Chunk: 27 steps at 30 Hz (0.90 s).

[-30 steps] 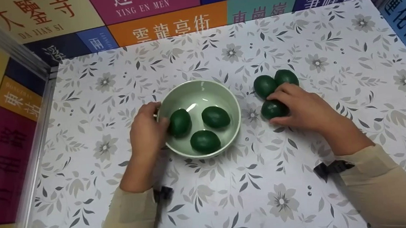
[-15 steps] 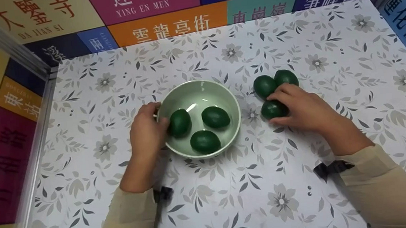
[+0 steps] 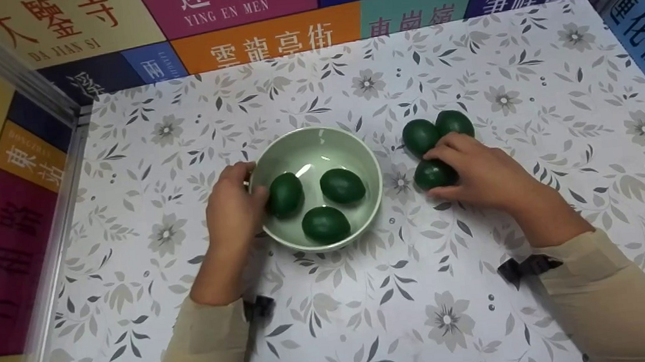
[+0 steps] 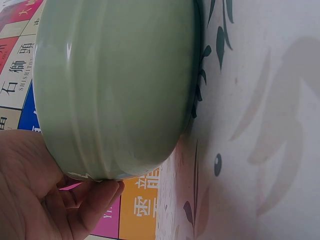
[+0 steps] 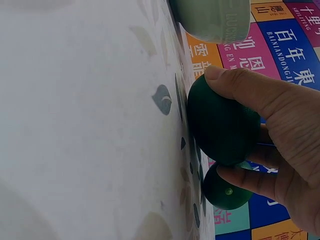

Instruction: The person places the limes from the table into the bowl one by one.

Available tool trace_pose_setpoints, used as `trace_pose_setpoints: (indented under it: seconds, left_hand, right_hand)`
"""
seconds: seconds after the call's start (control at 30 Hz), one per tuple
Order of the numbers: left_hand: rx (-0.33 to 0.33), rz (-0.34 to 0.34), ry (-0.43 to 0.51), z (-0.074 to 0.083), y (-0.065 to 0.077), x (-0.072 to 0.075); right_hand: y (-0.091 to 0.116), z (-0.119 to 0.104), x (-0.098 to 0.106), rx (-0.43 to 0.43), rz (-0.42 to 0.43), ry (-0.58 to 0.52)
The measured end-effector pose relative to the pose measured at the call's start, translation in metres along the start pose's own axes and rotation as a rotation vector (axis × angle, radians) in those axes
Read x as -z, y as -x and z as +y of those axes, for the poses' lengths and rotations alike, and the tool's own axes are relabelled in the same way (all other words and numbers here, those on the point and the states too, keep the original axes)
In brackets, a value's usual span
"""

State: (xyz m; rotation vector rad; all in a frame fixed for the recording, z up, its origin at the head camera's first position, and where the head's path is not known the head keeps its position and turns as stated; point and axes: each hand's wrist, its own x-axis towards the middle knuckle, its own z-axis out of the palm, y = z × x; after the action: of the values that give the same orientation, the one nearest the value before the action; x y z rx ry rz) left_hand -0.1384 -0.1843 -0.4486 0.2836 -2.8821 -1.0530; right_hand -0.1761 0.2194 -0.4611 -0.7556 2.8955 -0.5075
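Green bowl (image 3: 355,148) mid-table, three dark green eggs inside | left hand (image 3: 233,210) curled on its left rim | right hand (image 3: 478,172) pinches nearest egg (image 3: 431,174) | two eggs (image 3: 420,135) just beyond, touching

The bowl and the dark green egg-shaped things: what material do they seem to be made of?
The bowl looks like glazed ceramic: a pale green, glossy wall with sharp light reflections, seen close in the left wrist view. The green eggs, such as the one that the right hand grips, have a smooth matt surface with little shine; probably plastic or painted wood, but the look leaves it open.
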Motion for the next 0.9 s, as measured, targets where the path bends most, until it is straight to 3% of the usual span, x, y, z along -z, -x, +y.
trace_pose_setpoints:
  seconds: [0.9]
  left_hand:
    - [0.017, 0.002, -0.022, 0.0014, -0.0002, -0.0002]
  right_hand:
    - [0.0017, -0.0013, 0.0002, 0.079, 0.049, -0.007]
